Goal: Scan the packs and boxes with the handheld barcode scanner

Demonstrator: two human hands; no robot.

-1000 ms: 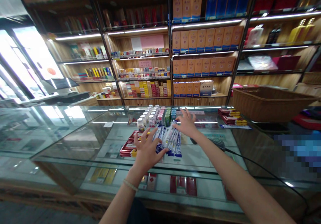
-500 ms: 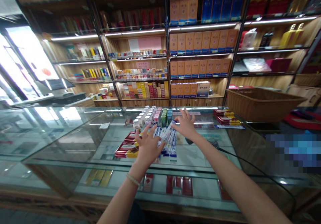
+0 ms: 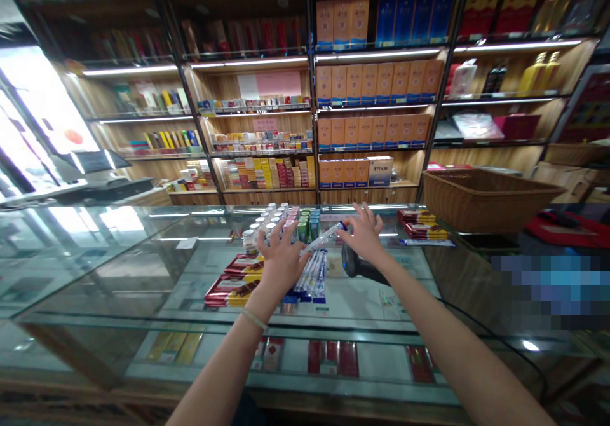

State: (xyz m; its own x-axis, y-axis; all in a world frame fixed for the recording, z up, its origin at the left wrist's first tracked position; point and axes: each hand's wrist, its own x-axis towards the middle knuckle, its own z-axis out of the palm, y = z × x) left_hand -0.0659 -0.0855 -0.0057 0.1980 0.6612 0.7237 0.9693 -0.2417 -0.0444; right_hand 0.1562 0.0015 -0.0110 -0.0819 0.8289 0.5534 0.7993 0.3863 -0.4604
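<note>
My right hand [image 3: 363, 234] pinches the upper end of a slim white and blue stick packet [image 3: 325, 238], its other fingers raised. The packet slants down to the left toward my left hand [image 3: 282, 254], whose fingers are spread; its thumb is by the packet's lower end. Below lies a fan of similar stick packets [image 3: 313, 274] on the glass counter [image 3: 352, 305]. Red and yellow snack packs [image 3: 233, 280] lie left of my left hand. Behind it stand rows of small bottles with white caps [image 3: 260, 222] and pink, green and blue small packs [image 3: 305, 224].
A black scanner [image 3: 351, 262] with a cable lies beside my right wrist. Farther right are another snack stack [image 3: 422, 224], a brown woven basket [image 3: 490, 200] and a red item [image 3: 567, 230]. Shelves of boxes [image 3: 376, 82] line the back wall.
My right hand has drawn one stick packet up and right from the fan. My left hand stays over the pile, fingers spread. The view has shifted slightly, and the scanner shows more fully.
</note>
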